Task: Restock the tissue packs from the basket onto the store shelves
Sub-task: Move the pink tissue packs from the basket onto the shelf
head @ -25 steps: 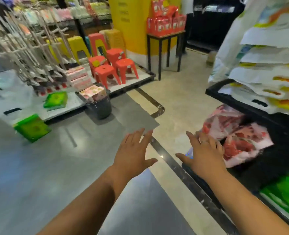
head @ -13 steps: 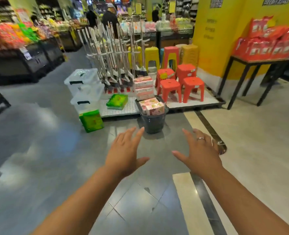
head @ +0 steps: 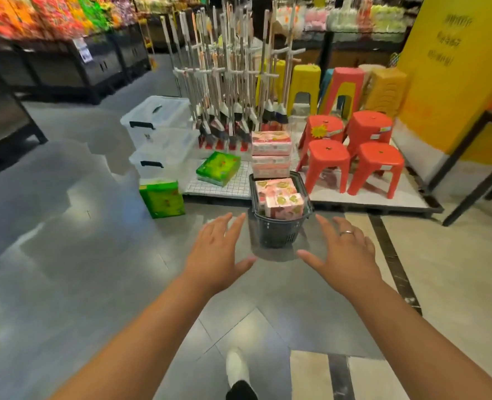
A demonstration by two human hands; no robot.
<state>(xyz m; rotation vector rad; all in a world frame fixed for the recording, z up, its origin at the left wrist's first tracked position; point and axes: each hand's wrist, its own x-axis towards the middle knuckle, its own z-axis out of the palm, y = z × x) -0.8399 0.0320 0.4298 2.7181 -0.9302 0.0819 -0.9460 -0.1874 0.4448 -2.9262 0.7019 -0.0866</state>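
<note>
Glossy grey floor [head: 65, 284], perforated black basket [head: 278, 230], boxy pink tissue packs [head: 279, 197]

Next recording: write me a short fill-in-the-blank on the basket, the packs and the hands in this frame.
The dark plastic mesh basket on the grey floor holds tissue packs wrapped in ____.
The left hand and right hand, fingers spread, hold ____.
The silver ring is on the ____ hand.
The green rectangular pack standing on the floor is on the basket's ____ side.
Missing: pink; nothing; right; left.
</note>
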